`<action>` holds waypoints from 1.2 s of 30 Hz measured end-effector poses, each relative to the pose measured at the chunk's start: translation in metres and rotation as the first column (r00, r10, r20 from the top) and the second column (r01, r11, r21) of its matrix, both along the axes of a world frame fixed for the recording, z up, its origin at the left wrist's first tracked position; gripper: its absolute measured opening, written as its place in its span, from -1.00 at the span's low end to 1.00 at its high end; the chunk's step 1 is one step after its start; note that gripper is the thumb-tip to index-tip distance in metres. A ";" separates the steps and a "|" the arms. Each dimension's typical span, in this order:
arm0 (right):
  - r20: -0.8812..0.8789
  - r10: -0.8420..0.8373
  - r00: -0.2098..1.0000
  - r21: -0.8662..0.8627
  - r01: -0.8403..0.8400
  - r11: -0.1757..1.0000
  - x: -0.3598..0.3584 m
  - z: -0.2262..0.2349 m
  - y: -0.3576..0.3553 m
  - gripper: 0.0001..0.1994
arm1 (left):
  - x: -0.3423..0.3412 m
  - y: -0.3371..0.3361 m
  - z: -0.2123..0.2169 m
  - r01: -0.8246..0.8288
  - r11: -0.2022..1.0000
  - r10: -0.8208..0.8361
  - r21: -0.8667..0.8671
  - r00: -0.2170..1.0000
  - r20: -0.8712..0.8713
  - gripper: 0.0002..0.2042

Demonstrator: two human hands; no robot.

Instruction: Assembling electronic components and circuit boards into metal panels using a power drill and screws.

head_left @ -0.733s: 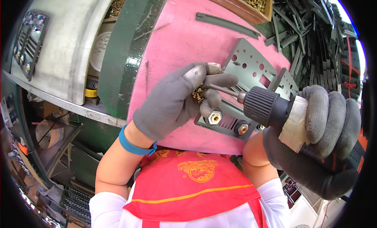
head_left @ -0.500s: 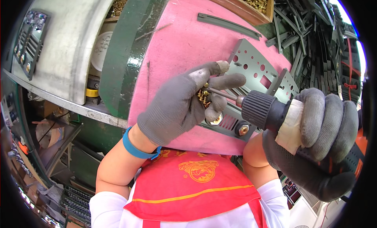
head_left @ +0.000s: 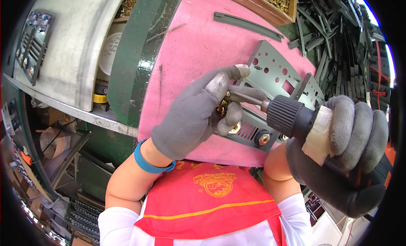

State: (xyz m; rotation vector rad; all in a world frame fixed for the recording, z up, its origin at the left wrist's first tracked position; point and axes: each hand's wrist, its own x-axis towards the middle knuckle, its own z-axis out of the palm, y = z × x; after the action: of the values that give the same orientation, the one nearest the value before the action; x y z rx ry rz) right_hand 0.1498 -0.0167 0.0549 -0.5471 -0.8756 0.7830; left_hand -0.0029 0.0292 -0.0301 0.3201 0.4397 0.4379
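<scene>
My left hand, in a grey work glove, is half closed around several small brass-coloured screws. Its thumb and fingers are at one screw, where the tip of a driver bit meets it. The bit belongs to a power screwdriver with a black ribbed collar and pale tape round its body. My right hand, gloved too, wraps round that tool and points it leftward. Beneath both hands lies a grey metal bracket with round holes and slots, partly hidden. A brass nut fitting sits on its near part.
The bracket rests on a pink mat. Behind it are a dark metal strip and a wooden box of brass screws. Dark metal strips pile up at the right. A finished-looking assembly lies far left.
My left hand has shifted slightly right, its thumb and fingers closing in around the screw at the bit tip. The screwdriver has moved slightly right with my right hand.
</scene>
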 end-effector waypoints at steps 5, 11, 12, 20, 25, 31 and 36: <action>0.019 -0.001 1.000 -0.001 0.001 1.000 0.008 0.007 -0.009 -0.72 | 0.002 0.000 0.006 -0.008 0.999 0.010 0.041 0.999 -0.047 -0.49; 0.034 -0.003 0.999 0.002 0.003 1.000 0.009 0.004 -0.012 -0.73 | 0.006 -0.001 0.005 -0.019 0.999 0.015 -0.037 0.995 -0.099 -0.49; 0.040 -0.017 0.999 0.001 0.017 1.000 0.008 0.004 -0.012 -0.73 | 0.006 -0.002 0.005 -0.025 0.998 0.020 -0.055 0.996 -0.083 -0.49; 0.031 -0.124 0.992 -0.022 0.125 0.992 -0.001 0.009 -0.014 -0.73 | 0.006 -0.002 0.009 0.013 0.999 -0.018 -0.052 0.995 -0.100 -0.46; -0.021 -0.207 0.978 -0.059 0.205 0.977 -0.005 0.011 -0.017 -0.72 | 0.009 -0.003 0.015 -0.008 0.996 -0.007 -0.086 0.985 -0.175 -0.48; 0.114 -0.067 0.991 0.066 0.059 0.996 -0.004 0.006 -0.009 -0.74 | 0.009 -0.006 0.012 -0.035 0.994 0.026 -0.101 0.996 -0.085 -0.48; -0.092 -0.213 0.973 0.148 0.224 0.963 -0.009 0.001 -0.012 -0.75 | 0.005 -0.004 0.019 0.048 0.999 -0.046 0.001 0.967 -0.252 -0.43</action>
State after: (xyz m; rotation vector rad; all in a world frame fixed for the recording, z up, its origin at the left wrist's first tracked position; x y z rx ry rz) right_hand 0.1410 -0.0284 0.0562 -0.4625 -0.7844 0.5248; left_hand 0.0020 0.0250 -0.0107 0.3943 0.6774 0.3535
